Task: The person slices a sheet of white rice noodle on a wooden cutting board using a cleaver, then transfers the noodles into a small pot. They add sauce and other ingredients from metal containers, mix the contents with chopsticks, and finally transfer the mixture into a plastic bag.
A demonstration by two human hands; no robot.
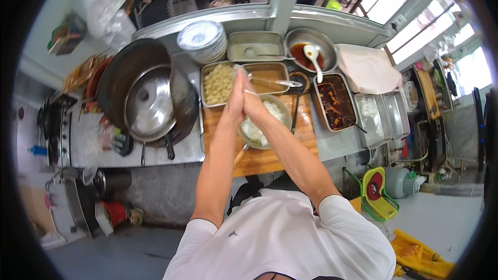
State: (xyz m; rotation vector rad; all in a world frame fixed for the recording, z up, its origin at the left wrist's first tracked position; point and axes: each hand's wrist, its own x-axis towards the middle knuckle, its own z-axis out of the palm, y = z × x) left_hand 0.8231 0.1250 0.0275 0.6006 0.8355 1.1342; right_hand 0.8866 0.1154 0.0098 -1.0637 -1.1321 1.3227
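My left hand [234, 99] and my right hand [251, 99] are pressed palm to palm, fingers pointing away from me. A bit of translucent film [238, 69] shows at the fingertips, and what lies between the palms is hidden. Below them on a wooden cutting board [218, 144] stands a round bowl [287, 124] holding white food, partly covered by my wrists. Just left of my fingers is a metal tray of pale diced food [218, 85]. To their right, a tray of brown liquid [268, 70] has a metal utensil [288, 83] lying across it.
A big metal pot [134, 58] stands left, near stacked plates [202, 41]. Behind are a shallow metal tray [255, 44] and a steel bowl of red-brown sauce [299, 52] with a white ladle [312, 56]. Rightward sit a dark sauce tray [334, 101] and a pale cloth [365, 66].
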